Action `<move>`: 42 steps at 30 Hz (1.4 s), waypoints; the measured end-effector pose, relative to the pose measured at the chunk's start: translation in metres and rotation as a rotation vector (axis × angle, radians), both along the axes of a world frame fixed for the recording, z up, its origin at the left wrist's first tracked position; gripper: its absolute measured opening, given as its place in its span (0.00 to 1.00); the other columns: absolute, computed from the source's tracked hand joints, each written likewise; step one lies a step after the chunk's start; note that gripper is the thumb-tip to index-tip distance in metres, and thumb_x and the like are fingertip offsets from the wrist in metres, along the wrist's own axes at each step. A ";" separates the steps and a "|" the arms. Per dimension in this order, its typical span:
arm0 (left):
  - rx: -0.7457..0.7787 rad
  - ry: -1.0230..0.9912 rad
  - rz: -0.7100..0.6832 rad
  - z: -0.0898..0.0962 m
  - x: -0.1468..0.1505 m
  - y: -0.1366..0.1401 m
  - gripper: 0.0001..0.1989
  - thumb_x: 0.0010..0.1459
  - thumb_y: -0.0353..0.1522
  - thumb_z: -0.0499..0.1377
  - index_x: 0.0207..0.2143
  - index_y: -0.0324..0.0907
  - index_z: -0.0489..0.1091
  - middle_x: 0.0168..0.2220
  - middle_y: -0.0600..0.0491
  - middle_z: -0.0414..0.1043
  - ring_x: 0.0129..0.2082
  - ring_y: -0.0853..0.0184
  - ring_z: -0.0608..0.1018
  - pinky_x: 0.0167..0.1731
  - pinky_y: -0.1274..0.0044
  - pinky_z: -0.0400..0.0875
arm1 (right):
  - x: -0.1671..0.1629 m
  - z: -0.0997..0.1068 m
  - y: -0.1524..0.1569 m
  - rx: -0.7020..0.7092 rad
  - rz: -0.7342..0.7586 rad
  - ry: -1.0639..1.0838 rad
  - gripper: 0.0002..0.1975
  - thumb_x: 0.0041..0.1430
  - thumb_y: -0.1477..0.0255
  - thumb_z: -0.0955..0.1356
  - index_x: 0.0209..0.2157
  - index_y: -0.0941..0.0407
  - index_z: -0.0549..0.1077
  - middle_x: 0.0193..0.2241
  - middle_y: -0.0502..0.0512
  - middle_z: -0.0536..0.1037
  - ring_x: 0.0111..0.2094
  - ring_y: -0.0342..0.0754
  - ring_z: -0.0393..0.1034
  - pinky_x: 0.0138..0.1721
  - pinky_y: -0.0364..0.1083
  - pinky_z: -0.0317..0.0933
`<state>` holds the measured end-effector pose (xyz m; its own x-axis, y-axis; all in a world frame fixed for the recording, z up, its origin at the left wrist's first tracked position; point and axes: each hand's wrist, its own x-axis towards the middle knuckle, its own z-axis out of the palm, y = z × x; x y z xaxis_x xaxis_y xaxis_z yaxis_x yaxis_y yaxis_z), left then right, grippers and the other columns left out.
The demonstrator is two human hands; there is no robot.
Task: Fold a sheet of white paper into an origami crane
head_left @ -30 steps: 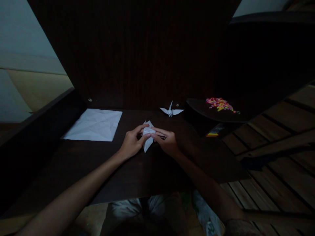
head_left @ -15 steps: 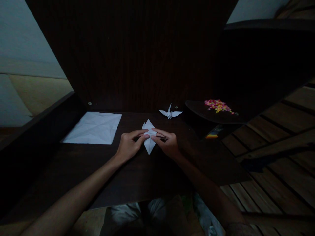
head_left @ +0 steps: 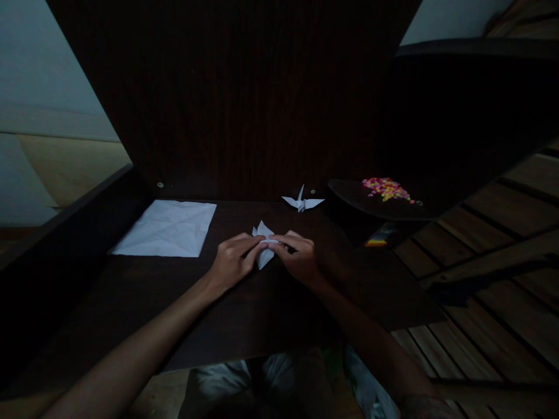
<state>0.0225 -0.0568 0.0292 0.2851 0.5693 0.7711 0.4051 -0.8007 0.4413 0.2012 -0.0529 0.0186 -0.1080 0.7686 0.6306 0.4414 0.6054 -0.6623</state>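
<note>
Between my two hands is a folded white origami paper [head_left: 264, 228], pointed at its far and near ends. My left hand [head_left: 233, 256] pinches its left side with thumb and forefinger. From the right, my right hand [head_left: 299, 254] pinches the same paper near its middle, the fingertips of both hands almost meeting. A raised fold runs across the paper under the fingers, and part of it is hidden by them. Beyond, to the right, a finished white paper crane [head_left: 302, 202] stands with its wings spread.
A creased white sheet [head_left: 168, 228] lies flat at the left of the dark desk [head_left: 209, 331]. On a small curved shelf [head_left: 349, 195] at right sits a pile of small colourful pieces [head_left: 388, 189]. A dark panel [head_left: 244, 105] rises behind, and a side board [head_left: 65, 215] edges the left.
My fingers have closed in toward the paper's middle and press along the cross fold. The paper's far and near points look closer together and more tilted.
</note>
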 end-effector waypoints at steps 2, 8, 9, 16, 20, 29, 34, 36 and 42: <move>0.029 0.012 -0.005 0.001 0.000 0.000 0.08 0.58 0.29 0.58 0.39 0.38 0.76 0.33 0.49 0.79 0.29 0.68 0.77 0.31 0.78 0.73 | 0.001 0.001 0.000 0.025 0.018 -0.018 0.09 0.54 0.66 0.70 0.34 0.55 0.80 0.23 0.53 0.75 0.23 0.43 0.64 0.26 0.44 0.60; -0.057 0.021 0.018 0.005 -0.004 0.001 0.08 0.57 0.31 0.59 0.37 0.39 0.76 0.30 0.50 0.78 0.23 0.71 0.74 0.26 0.79 0.69 | 0.001 0.010 -0.003 -0.019 0.036 -0.027 0.08 0.55 0.66 0.69 0.33 0.54 0.80 0.21 0.49 0.67 0.23 0.41 0.60 0.26 0.42 0.58; -0.094 0.011 0.024 0.006 -0.005 0.001 0.08 0.57 0.32 0.59 0.36 0.39 0.76 0.29 0.51 0.77 0.23 0.71 0.73 0.25 0.79 0.68 | 0.001 0.011 -0.003 -0.039 0.046 -0.010 0.08 0.55 0.66 0.69 0.33 0.53 0.80 0.21 0.48 0.67 0.24 0.41 0.61 0.26 0.42 0.58; -0.219 0.041 0.045 0.017 -0.004 -0.003 0.11 0.58 0.36 0.58 0.36 0.40 0.76 0.26 0.53 0.68 0.26 0.70 0.71 0.28 0.77 0.66 | 0.003 0.009 0.000 -0.152 0.139 0.177 0.07 0.51 0.67 0.71 0.31 0.54 0.80 0.25 0.50 0.70 0.26 0.42 0.65 0.26 0.42 0.61; -0.228 0.055 0.043 0.018 -0.002 -0.004 0.11 0.56 0.37 0.58 0.37 0.40 0.75 0.36 0.49 0.70 0.39 0.63 0.73 0.41 0.71 0.68 | 0.003 0.008 0.002 -0.313 0.188 0.332 0.08 0.48 0.66 0.72 0.28 0.56 0.79 0.25 0.50 0.70 0.23 0.40 0.65 0.21 0.41 0.60; -0.829 -0.061 -0.274 0.013 0.001 -0.005 0.15 0.59 0.41 0.54 0.40 0.38 0.67 0.25 0.54 0.73 0.22 0.68 0.76 0.22 0.79 0.70 | 0.002 0.015 -0.001 -0.439 0.210 0.435 0.10 0.47 0.64 0.72 0.26 0.58 0.77 0.20 0.49 0.70 0.17 0.39 0.64 0.17 0.40 0.58; -0.846 -0.090 -0.284 0.014 0.003 -0.005 0.15 0.58 0.41 0.56 0.39 0.38 0.66 0.24 0.54 0.72 0.19 0.71 0.74 0.16 0.82 0.65 | 0.004 0.013 0.000 -0.452 0.214 0.430 0.11 0.47 0.63 0.72 0.25 0.58 0.76 0.20 0.49 0.71 0.18 0.40 0.64 0.17 0.40 0.57; -0.831 -0.092 -0.289 0.015 0.002 -0.005 0.14 0.58 0.41 0.56 0.38 0.38 0.67 0.25 0.54 0.72 0.18 0.72 0.73 0.17 0.82 0.64 | 0.005 0.014 0.001 -0.460 0.223 0.421 0.12 0.48 0.63 0.71 0.25 0.58 0.76 0.19 0.49 0.70 0.17 0.40 0.63 0.17 0.39 0.57; -0.889 -0.069 -0.322 0.017 0.000 -0.004 0.16 0.58 0.41 0.56 0.38 0.37 0.68 0.29 0.53 0.73 0.15 0.75 0.69 0.16 0.82 0.64 | 0.003 0.015 0.001 -0.545 0.230 0.313 0.14 0.49 0.61 0.70 0.26 0.59 0.74 0.16 0.47 0.70 0.15 0.38 0.61 0.15 0.38 0.54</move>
